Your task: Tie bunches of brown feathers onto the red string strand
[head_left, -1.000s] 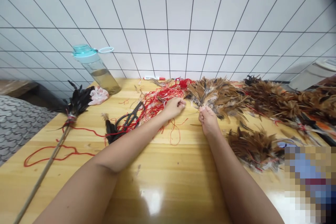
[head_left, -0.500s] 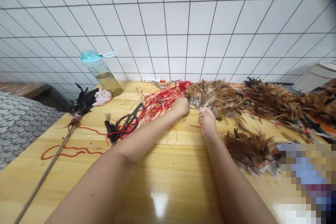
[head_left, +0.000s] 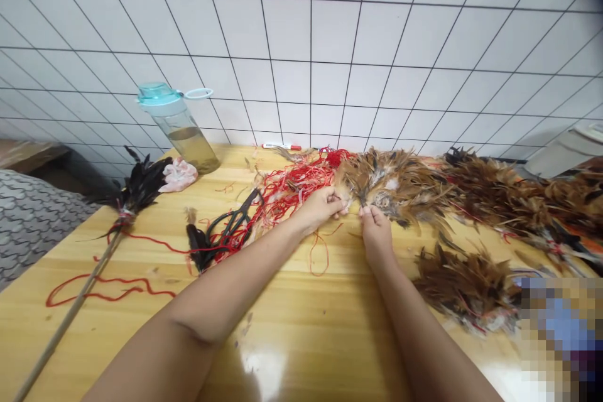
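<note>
My left hand (head_left: 327, 206) is closed in a pinch at the near left edge of a pile of brown feathers (head_left: 405, 182), gripping a pale feather. Beside it, my right hand (head_left: 375, 226) pinches the base of a brown feather at the pile's near edge. Just left of the pile lies a tangle of red string (head_left: 292, 185). Black scissors (head_left: 233, 223) rest by the tangle, partly beneath the string. A stick (head_left: 78, 301) with black feathers (head_left: 139, 185) tied to its end lies at the left, with red string trailing from the binding.
A bottle with a blue lid (head_left: 188, 138) stands at the back left, next to a crumpled pinkish wad (head_left: 179, 174). A red and white marker (head_left: 281, 147) lies along the tiled wall. More feather bundles (head_left: 471, 276) lie at the right, near a white container (head_left: 563, 154).
My left hand has turned so its fingers and thumb show, with a pale feather between them. My right hand has shifted slightly nearer. The camera view has tilted a little.
</note>
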`<state>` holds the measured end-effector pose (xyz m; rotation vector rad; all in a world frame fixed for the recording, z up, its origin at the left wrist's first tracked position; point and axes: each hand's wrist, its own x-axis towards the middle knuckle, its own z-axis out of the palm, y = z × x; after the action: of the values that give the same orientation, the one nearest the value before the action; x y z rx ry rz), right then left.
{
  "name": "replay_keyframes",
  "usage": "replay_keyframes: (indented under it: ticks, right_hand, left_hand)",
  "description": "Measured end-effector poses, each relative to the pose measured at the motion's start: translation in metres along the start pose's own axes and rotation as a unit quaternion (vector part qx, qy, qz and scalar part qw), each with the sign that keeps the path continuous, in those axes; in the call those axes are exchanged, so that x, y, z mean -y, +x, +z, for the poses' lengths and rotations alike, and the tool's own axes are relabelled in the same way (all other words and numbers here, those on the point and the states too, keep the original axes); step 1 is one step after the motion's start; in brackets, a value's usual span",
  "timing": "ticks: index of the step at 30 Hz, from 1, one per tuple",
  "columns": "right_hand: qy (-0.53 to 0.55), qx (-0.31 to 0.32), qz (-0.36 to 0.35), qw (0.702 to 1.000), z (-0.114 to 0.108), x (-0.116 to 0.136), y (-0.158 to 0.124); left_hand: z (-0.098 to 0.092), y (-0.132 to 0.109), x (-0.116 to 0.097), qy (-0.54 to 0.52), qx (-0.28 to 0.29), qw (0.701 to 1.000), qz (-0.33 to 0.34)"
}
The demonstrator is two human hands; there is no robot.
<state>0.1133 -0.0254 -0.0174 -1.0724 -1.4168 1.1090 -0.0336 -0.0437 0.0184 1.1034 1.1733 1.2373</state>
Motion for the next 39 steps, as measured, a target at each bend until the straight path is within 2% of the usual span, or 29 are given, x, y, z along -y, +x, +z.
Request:
replay_keyframes:
  ticks: [3,11,17,21,24,28,32,35,39]
  right_hand:
    - [-0.022,-0.035,-0.002,0.999,0.001,0.004,-0.003]
    - [-0.055,-0.038,-0.008,0.998,0.003,0.007,-0.004]
    - [-0.111,-0.039,-0.018,0.993,0.002,0.004,-0.005]
    - [-0.094,-0.019,-0.02,0.995,0.002,0.003,-0.005]
    - [-0.069,-0.004,-0.019,0.997,0.003,0.004,-0.005]
    - [-0.052,0.013,-0.011,0.999,0.003,0.005,-0.005]
    - [-0.039,0.041,-0.006,0.998,0.002,0.004,-0.002]
    - [-0.041,0.053,-0.003,0.998,0.002,0.002,-0.001]
    - [-0.035,0.035,-0.002,0.999,0.002,0.001,0.0]
  left_hand:
    - [0.002,0.002,-0.001,-0.033,0.016,0.999,0.005]
    - [0.004,-0.002,0.002,-0.067,-0.006,0.998,-0.002]
    - [0.01,-0.005,0.003,-0.089,-0.001,0.996,-0.029]
    - [0.012,-0.005,0.004,-0.02,-0.025,0.999,-0.017]
    - [0.01,-0.004,0.003,0.06,-0.027,0.998,0.023]
    - [0.005,-0.003,-0.001,0.178,-0.024,0.979,0.095]
    - [0.003,-0.005,-0.004,0.263,-0.036,0.956,0.127]
    - [0.004,-0.007,-0.005,0.286,-0.032,0.948,0.135]
    - [0.004,-0.007,-0.007,0.253,-0.04,0.957,0.138]
